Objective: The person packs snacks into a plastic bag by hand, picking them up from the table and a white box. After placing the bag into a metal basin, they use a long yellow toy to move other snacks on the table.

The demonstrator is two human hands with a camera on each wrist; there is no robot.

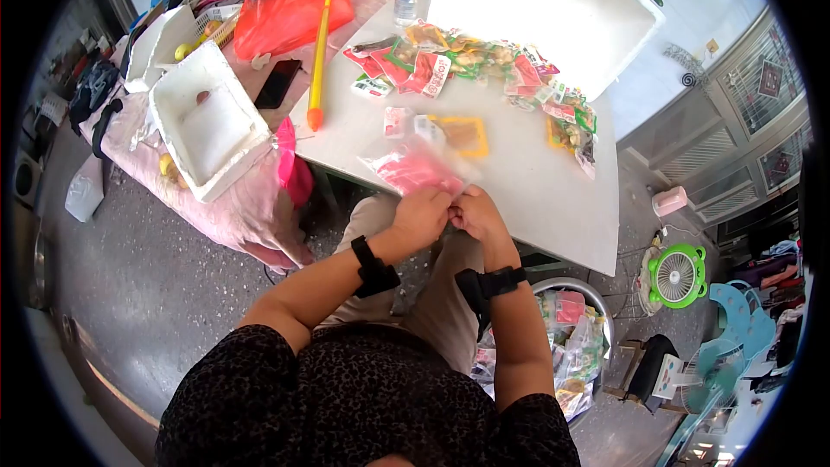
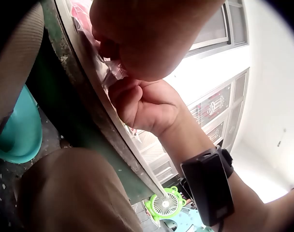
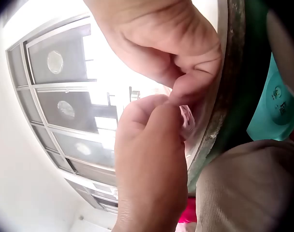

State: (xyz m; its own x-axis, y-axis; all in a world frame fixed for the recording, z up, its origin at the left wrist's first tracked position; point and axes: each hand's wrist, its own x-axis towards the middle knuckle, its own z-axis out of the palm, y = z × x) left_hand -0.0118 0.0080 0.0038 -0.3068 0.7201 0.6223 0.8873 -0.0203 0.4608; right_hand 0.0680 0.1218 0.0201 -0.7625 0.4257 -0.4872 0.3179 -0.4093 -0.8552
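A clear plastic bag with a pink-red print or contents (image 1: 419, 175) lies over the front edge of the white table (image 1: 553, 220). My left hand (image 1: 422, 218) pinches its near edge. Close beside it, my right hand (image 1: 481, 214) pinches the same edge, fingertips meeting the left ones. In the left wrist view a crinkled bit of the plastic (image 2: 117, 71) shows between the hands; the right wrist view has a small piece (image 3: 187, 118) at the fingertips. Just beyond the bag lie a yellow-edged packet (image 1: 465, 134) and a small pink-white packet (image 1: 398, 121).
Several snack packets (image 1: 467, 60) spread across the table's back, before a white foam box (image 1: 536, 17). A yellow stick with an orange tip (image 1: 319, 60) lies left. Further left are a phone (image 1: 278, 84) and a foam tray (image 1: 207, 121). A metal basin (image 1: 608, 316) of packets stands below right.
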